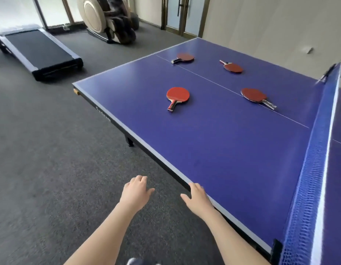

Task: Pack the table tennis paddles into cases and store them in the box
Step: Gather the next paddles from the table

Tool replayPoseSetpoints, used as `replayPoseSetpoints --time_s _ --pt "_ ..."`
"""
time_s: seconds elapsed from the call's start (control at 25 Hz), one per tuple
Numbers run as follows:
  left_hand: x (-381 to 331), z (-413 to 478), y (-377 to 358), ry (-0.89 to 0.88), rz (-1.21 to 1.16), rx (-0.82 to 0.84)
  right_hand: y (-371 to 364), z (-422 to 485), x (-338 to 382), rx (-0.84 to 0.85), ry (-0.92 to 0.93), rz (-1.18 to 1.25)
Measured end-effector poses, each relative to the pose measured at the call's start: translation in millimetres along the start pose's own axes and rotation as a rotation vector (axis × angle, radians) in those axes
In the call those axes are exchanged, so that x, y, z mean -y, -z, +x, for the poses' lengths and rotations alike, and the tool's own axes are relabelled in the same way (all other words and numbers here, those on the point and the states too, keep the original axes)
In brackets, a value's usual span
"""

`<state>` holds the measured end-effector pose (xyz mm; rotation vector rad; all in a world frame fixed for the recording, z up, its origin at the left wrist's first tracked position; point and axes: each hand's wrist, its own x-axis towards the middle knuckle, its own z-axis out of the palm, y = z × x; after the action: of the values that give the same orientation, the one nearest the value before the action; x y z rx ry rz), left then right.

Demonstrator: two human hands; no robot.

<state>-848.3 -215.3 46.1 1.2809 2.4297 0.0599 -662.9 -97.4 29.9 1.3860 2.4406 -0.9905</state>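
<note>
Several red paddles lie flat on the blue table tennis table [213,150]. The nearest paddle [177,95] has its handle pointing toward me. Another paddle [254,95] lies to its right on the white centre line. Two more, a far left paddle [185,57] and a far right paddle [232,67], lie toward the table's far end. My left hand [136,192] hovers over the carpet beside the table, fingers loosely curled, holding nothing. My right hand [197,197] is at the table's near edge, fingers relaxed and empty. No case or box is in view.
The net [316,169] runs along the right side of the table. A grey carpet floor [51,150] lies to the left. A treadmill [39,52] stands at the back left and a massage chair [108,18] behind it.
</note>
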Motion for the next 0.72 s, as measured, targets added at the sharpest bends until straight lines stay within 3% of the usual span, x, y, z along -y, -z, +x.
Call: replayPoseSetpoints --time_s 0.36,0.72 --pt "-82.0 185.8 34.2 -0.451 0.066 0.029 61.6 73.1 -41.0 -0.221 -0.36 0.206" --pt "-171.2 303.9 38.4 -0.648 0.217 0.063 130.6 133.2 -74.6 -0.408 -0.549 0.325"
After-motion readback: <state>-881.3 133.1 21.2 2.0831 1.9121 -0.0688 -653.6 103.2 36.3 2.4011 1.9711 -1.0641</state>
